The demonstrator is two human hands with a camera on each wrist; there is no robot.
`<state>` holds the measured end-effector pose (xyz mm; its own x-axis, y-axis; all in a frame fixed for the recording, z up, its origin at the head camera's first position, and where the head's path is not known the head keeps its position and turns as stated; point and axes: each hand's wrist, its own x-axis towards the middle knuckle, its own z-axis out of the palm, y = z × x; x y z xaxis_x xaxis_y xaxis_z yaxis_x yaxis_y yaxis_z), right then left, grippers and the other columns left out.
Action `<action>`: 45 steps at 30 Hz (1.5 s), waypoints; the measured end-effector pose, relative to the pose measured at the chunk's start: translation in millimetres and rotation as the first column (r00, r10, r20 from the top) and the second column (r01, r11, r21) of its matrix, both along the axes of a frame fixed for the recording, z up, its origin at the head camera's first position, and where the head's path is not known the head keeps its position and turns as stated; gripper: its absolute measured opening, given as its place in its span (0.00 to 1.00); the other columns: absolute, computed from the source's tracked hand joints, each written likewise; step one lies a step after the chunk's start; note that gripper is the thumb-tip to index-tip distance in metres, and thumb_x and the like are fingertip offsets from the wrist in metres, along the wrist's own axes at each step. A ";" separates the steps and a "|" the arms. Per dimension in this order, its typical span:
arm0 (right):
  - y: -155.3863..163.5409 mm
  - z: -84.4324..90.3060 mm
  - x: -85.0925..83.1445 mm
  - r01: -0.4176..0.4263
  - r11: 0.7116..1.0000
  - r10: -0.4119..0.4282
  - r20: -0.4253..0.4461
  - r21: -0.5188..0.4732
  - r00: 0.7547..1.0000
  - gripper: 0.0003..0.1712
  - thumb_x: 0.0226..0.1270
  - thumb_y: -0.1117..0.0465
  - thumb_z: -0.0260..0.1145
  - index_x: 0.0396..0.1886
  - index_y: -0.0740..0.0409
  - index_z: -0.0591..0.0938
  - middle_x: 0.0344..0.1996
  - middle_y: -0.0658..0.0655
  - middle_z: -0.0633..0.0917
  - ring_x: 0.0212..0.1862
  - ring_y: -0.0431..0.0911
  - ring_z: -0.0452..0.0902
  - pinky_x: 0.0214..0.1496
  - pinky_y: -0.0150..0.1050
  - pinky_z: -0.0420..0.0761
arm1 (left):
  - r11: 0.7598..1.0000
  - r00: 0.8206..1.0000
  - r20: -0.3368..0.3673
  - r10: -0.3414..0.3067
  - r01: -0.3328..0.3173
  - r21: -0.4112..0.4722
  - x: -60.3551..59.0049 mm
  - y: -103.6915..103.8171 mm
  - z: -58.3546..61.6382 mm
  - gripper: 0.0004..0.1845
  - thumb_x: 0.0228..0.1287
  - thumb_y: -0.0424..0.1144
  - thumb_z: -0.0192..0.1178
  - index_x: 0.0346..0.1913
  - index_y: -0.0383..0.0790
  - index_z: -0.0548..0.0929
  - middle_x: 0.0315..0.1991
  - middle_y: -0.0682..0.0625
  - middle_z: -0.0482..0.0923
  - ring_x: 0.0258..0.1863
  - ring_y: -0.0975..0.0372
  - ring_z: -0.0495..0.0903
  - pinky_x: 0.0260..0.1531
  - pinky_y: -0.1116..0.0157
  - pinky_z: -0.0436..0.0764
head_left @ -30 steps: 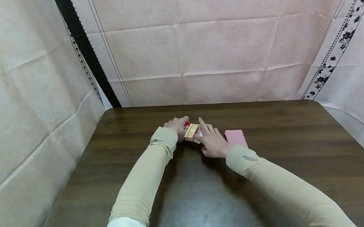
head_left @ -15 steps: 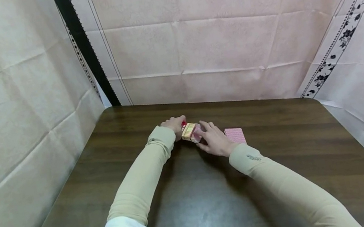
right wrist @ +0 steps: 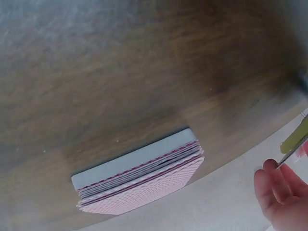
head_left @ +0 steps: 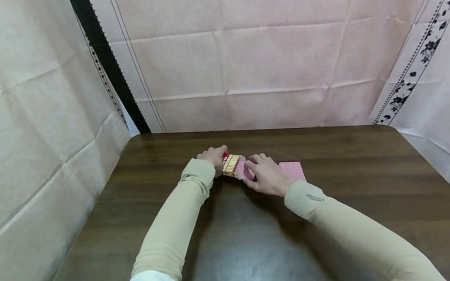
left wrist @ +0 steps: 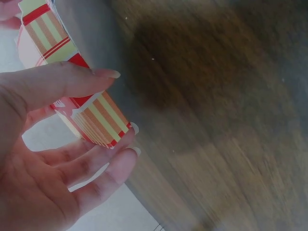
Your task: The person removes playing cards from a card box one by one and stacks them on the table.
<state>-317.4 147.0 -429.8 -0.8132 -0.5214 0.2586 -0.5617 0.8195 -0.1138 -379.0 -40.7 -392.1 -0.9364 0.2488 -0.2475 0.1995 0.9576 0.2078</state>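
Observation:
My left hand [head_left: 211,159] grips a red-and-yellow striped playing-card box [head_left: 231,165], which is tilted above the table. In the left wrist view, the thumb lies across the striped box [left wrist: 103,115] and the fingers are curled beneath it. Pink-backed playing cards [head_left: 243,169] stick out of the box's right end. My right hand [head_left: 268,176] pinches these cards at their outer end; the right wrist view catches its fingertips [right wrist: 272,166] at a thin card edge. Just behind the right wrist, a stack of pink-backed cards [head_left: 292,169] lies on the table.
The brown wooden table [head_left: 156,162] has rounded corners. Pale creased cloth [head_left: 272,51] hangs behind it and along both sides. In the right wrist view, the card stack [right wrist: 144,183] has slightly uneven edges.
The box in my left hand has shifted slightly left. More of the pink card backs now shows between box and right hand, whose raised index finger has come down. The stack stays put.

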 end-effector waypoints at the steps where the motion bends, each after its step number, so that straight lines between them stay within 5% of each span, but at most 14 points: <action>1: 0.5 -0.5 0.8 0.009 1.000 -0.009 0.012 0.006 1.000 0.21 0.61 0.47 0.66 0.47 0.56 0.79 0.57 0.64 0.76 0.56 0.57 0.71 0.60 0.52 0.72 | 1.000 1.000 0.005 0.000 0.000 0.003 0.6 0.5 -1.0 0.28 0.51 0.28 0.63 0.55 0.52 0.70 0.49 0.44 0.76 0.45 0.53 0.74 0.46 0.52 0.74; 8: 0.5 -1.9 1.7 0.037 0.999 -0.038 0.078 0.010 0.996 0.34 0.61 0.41 0.67 0.60 0.57 0.73 0.56 0.64 0.76 0.56 0.56 0.71 0.62 0.52 0.73 | 1.000 1.000 0.012 -0.018 0.017 0.016 3.4 5.9 -3.5 0.27 0.52 0.28 0.63 0.54 0.51 0.70 0.48 0.45 0.76 0.42 0.53 0.75 0.44 0.53 0.75; 16: 9.3 1.8 4.3 0.037 0.998 -0.039 0.026 0.052 0.999 0.29 0.59 0.48 0.68 0.55 0.58 0.74 0.49 0.62 0.80 0.52 0.56 0.74 0.56 0.52 0.74 | 1.000 1.000 -0.005 -0.010 0.011 0.022 1.3 1.8 1.8 0.27 0.51 0.28 0.64 0.53 0.51 0.71 0.46 0.44 0.76 0.43 0.52 0.74 0.44 0.53 0.74; 23: 18.1 3.6 8.7 0.052 0.995 -0.058 0.064 0.079 0.996 0.29 0.58 0.49 0.65 0.57 0.55 0.73 0.48 0.60 0.77 0.51 0.55 0.72 0.55 0.51 0.73 | 1.000 1.000 0.011 -0.010 0.010 0.020 2.0 -4.3 2.0 0.28 0.51 0.28 0.63 0.55 0.50 0.70 0.50 0.44 0.75 0.44 0.53 0.74 0.45 0.53 0.74; 33: 47.9 -0.1 12.6 0.134 0.991 -0.134 0.009 0.026 0.991 0.28 0.60 0.45 0.64 0.55 0.55 0.74 0.43 0.60 0.77 0.45 0.54 0.74 0.48 0.51 0.75 | 1.000 1.000 0.015 -0.005 0.004 0.025 9.2 -8.3 8.4 0.29 0.51 0.28 0.63 0.57 0.50 0.68 0.53 0.42 0.74 0.47 0.50 0.74 0.48 0.52 0.73; 38: 68.0 -3.4 14.0 0.287 0.958 -0.287 -0.011 0.024 0.958 0.33 0.62 0.43 0.62 0.59 0.58 0.71 0.42 0.65 0.76 0.43 0.58 0.74 0.45 0.55 0.75 | 1.000 1.000 0.018 0.003 -0.004 0.030 7.5 -8.9 7.5 0.30 0.51 0.28 0.62 0.57 0.50 0.69 0.54 0.42 0.73 0.49 0.50 0.74 0.49 0.51 0.73; 45: 83.5 -9.8 15.7 0.492 0.870 -0.493 0.046 0.043 0.869 0.30 0.63 0.42 0.58 0.53 0.60 0.71 0.41 0.70 0.76 0.46 0.65 0.75 0.44 0.59 0.74 | 1.000 1.000 0.024 0.000 -0.001 0.024 3.1 -11.1 4.4 0.32 0.49 0.28 0.63 0.58 0.51 0.68 0.54 0.42 0.73 0.48 0.50 0.73 0.48 0.52 0.73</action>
